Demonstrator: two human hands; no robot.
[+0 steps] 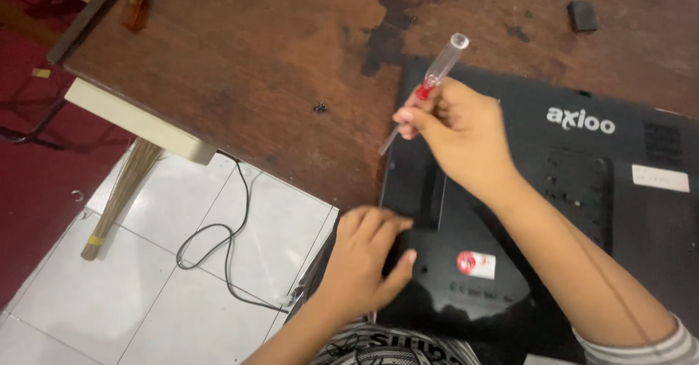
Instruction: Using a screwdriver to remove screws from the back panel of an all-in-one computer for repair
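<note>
Two hands are seen at work over a black laptop [553, 212] that lies upside down on a dark wooden worktop [240, 73], its near left corner overhanging the worktop's edge. The right hand [459, 132] is clamped on a screwdriver with a clear handle and red collar [437, 77]; the thin blade is angled down towards the laptop's left edge, though whether the tip touches the casing cannot be told. The left hand [368, 259] is pressed flat on the near left corner of the laptop, fingers together and curled over the edge, with nothing gripped in it.

A few small dark screws [320, 107] are left loose on the bare wood, just beside the laptop's left side and well away from both hands. A second screwdriver with an amber handle [137, 4] lies at the far left corner, and a small black square piece [582, 15] at the far side. A black cable [226, 256] and a broom [120, 190] are seen on the tiled floor below.

Loss of the loose screws is judged the main risk, since they could be swept off by a wrist or a shifted laptop. The blade could also slip and gouge the casing, and the overhanging corner could tip if the pressing hand were lifted.
</note>
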